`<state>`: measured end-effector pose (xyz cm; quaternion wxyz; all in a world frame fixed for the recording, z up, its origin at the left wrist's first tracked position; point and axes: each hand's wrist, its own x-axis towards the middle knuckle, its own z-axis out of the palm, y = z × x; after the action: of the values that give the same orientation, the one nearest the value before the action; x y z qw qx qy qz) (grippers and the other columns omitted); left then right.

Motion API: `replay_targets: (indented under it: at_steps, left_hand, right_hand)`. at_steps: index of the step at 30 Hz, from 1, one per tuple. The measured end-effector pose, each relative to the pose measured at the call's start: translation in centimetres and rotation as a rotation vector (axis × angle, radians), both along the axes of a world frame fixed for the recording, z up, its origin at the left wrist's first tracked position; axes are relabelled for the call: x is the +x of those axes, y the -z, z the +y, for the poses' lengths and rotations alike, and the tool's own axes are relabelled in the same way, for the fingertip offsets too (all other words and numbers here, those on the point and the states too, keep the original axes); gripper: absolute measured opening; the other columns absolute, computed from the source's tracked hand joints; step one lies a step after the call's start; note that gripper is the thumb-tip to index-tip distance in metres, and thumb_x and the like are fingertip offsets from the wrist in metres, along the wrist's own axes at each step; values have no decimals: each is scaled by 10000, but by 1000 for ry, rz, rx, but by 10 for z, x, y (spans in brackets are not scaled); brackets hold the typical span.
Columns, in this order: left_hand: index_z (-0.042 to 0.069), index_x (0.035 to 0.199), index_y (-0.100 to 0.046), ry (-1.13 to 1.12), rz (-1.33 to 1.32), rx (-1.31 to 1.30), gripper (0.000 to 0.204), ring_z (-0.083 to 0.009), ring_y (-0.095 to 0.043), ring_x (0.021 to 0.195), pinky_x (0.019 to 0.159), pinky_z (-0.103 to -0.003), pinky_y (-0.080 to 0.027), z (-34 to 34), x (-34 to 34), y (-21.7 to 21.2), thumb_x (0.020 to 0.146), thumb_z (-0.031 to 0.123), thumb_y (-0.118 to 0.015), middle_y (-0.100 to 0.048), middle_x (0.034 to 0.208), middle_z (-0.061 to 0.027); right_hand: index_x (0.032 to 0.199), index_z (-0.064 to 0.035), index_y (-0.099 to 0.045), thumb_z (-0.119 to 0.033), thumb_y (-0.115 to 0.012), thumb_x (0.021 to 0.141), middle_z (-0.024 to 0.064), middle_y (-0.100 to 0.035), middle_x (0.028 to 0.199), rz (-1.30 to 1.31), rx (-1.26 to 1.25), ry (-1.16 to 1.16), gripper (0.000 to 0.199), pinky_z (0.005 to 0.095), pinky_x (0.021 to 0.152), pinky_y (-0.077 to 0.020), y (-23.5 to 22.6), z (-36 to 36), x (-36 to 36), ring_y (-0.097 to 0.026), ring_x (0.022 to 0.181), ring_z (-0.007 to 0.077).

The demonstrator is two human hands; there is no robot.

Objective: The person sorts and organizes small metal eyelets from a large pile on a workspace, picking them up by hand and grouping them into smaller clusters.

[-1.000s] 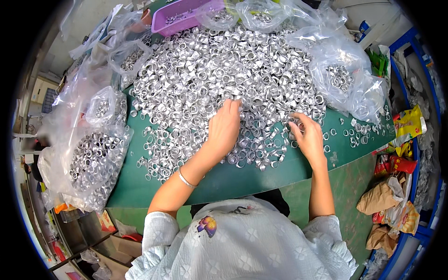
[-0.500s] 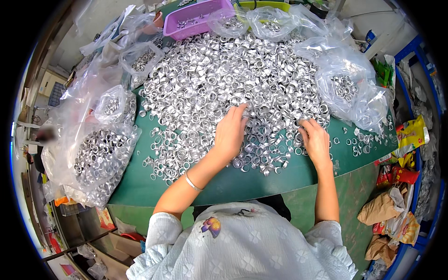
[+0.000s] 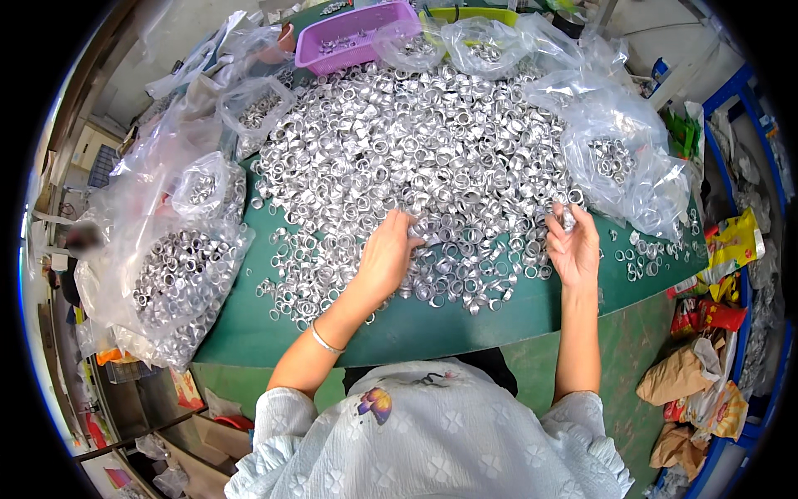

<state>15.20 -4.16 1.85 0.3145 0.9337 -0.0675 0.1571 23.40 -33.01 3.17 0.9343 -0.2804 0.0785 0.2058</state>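
A wide heap of silver metal rings (image 3: 399, 141) covers much of the green tabletop (image 3: 399, 333). My left hand (image 3: 386, 256) reaches into the front of the heap, back upward. Its fingers are bent together at the rings, and whatever is between the fingertips is hidden. Over the heap's right edge, my right hand (image 3: 575, 248) is turned partly palm up. A silver ring (image 3: 568, 219) sits between its curled fingers. Smaller loose rings (image 3: 465, 270) lie between my two hands.
Clear plastic bags of rings stand at left (image 3: 179, 283) and right (image 3: 615, 158). Behind the heap are a purple basket (image 3: 337, 54) and a yellow-green tray (image 3: 474, 14). A few rings (image 3: 652, 254) lie apart near the right edge. Blue shelving (image 3: 731, 87) stands beyond.
My left hand has drawn back toward me and a little left. My right hand has turned over from palm down and now shows a ring in its fingers.
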Motion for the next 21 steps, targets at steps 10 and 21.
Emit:
replay_targets:
  at_steps: [10, 21]
  left_hand:
    - [3, 938, -538, 48, 128, 95, 168, -356, -546, 808, 695, -400, -464, 1, -7, -2, 805, 75, -608, -494, 990, -151]
    - [15, 1060, -555, 164, 157, 118, 268, -348, -511, 958, 807, -402, -445, 5, -28, -3, 794, 41, -582, -490, 1109, -157]
  right_hand:
    - [1014, 0, -603, -209, -753, 697, 128, -583, 680, -932, -1910, 338, 408, 360, 576, -444, 15, 40, 25, -553, 584, 264]
    - [904, 14, -534, -229, -541, 865, 61, -513, 714, 31, 283, -74, 246, 191, 338, -262, 25, -3, 20, -381, 467, 88]
